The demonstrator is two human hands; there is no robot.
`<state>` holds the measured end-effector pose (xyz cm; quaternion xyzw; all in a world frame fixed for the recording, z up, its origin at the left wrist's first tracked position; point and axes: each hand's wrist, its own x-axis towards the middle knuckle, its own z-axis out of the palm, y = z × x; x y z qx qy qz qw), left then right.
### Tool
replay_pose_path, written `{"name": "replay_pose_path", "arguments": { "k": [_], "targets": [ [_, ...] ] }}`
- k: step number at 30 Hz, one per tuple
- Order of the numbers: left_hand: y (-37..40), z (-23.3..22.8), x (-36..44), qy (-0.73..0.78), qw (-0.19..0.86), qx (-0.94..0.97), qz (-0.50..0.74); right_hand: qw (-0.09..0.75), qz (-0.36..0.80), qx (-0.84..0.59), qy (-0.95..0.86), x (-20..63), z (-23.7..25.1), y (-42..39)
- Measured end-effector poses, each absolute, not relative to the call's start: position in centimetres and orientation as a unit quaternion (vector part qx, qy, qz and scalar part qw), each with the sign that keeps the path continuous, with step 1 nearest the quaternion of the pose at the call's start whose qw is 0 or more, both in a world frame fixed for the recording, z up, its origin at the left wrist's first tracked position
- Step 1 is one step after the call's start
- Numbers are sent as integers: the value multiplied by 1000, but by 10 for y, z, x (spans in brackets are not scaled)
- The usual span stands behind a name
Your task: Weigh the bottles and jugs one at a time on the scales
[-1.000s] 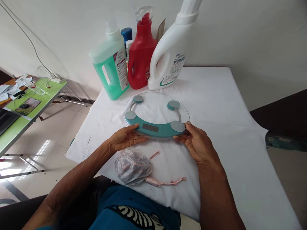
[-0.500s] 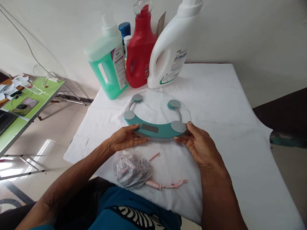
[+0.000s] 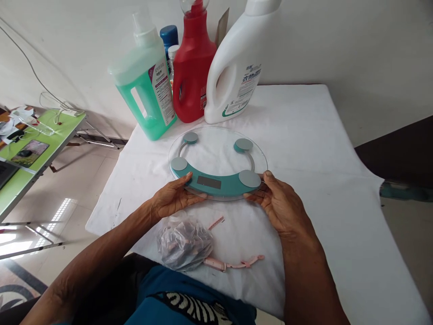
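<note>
While L hand (image 3: 174,196) is gripping the scale (image 3: 216,177) w/ fingers at its near L edge, R hand (image 3: 280,203) is doing likewise at near R. Scale's lying on or just over the tabletop (image 3: 321,180), can't tell which, btwn bottles (image 3: 194,58) & plastic bag (image 3: 184,243).

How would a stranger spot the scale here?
Find the white-clothed table, with large bottles at its far left. Nearer, the left hand and right hand hold a round bathroom scale. Unlike the bottles and crumpled plastic bag, it is flat clear glass with a curved teal band.
</note>
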<state>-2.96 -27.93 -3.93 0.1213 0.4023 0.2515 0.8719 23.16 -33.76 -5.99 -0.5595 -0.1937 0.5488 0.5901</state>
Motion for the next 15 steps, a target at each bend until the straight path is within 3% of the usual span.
{"name": "replay_pose_path", "arguments": {
  "k": [15],
  "targets": [
    [-277, -37, -29, 412, 873, 97, 243, 585, 557, -559, -187, 231, -56, -337]
  ]
}}
